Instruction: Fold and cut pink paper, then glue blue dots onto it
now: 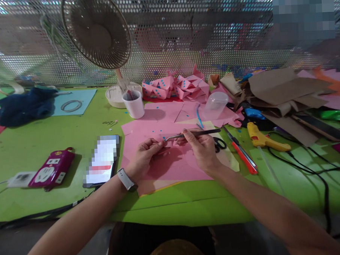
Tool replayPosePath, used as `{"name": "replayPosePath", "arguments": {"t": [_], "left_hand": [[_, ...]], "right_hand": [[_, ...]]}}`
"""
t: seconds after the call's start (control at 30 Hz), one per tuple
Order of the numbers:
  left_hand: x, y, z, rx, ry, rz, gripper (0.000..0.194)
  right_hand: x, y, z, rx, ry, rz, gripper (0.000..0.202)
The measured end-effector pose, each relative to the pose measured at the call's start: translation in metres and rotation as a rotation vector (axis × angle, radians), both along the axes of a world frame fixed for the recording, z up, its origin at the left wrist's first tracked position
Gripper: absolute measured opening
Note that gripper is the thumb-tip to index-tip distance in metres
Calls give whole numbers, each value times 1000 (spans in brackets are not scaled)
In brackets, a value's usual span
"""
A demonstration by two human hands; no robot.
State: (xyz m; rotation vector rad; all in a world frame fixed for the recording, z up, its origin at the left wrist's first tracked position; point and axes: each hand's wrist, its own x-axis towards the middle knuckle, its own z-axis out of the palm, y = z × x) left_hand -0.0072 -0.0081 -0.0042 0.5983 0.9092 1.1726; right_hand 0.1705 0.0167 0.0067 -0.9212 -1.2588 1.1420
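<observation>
My right hand (200, 147) is closed round dark tweezers (209, 131), whose bent tip points left toward my left hand. Near that tip sits a tiny blue dot (164, 138). My left hand (147, 154) is pinched, thumb against fingers, at a small pale pink piece whose outline blends into the paper below. Both hands are over pink paper sheets (171, 168) on the green table. Black-handled scissors (220, 143) lie partly hidden beside my right hand. A white cup (133, 104) stands beyond the hands.
Right of my hands lie a red cutter (243, 154) and a yellow glue gun (264, 138) with black cables. A phone (102, 160) and a purple pouch (52, 168) are on the left. Behind stand a fan (98, 33) and folded pink paper shapes (176, 86).
</observation>
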Motion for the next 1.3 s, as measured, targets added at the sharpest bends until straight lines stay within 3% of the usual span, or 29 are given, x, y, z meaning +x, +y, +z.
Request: {"name": "replayPosePath", "arguments": {"t": [0.23, 0.5, 0.6, 0.73, 1.1, 1.3], "left_hand": [[0, 0, 4, 30, 52, 3, 31], [0, -2, 10, 63, 67, 46, 30], [1, -4, 12, 89, 121, 33, 31], [2, -5, 14, 129, 219, 20, 31], [1, -6, 9, 110, 127, -55, 25], [2, -5, 12, 178, 299, -39, 30]], "right_hand": [[-1, -2, 2, 49, 36, 15, 18], [4, -4, 8, 120, -37, -83, 18], [10, 2, 6, 316, -223, -87, 22], [13, 11, -1, 515, -590, 59, 21], [16, 8, 1, 319, -541, 195, 26], [12, 3, 3, 268, -474, 251, 25]]}}
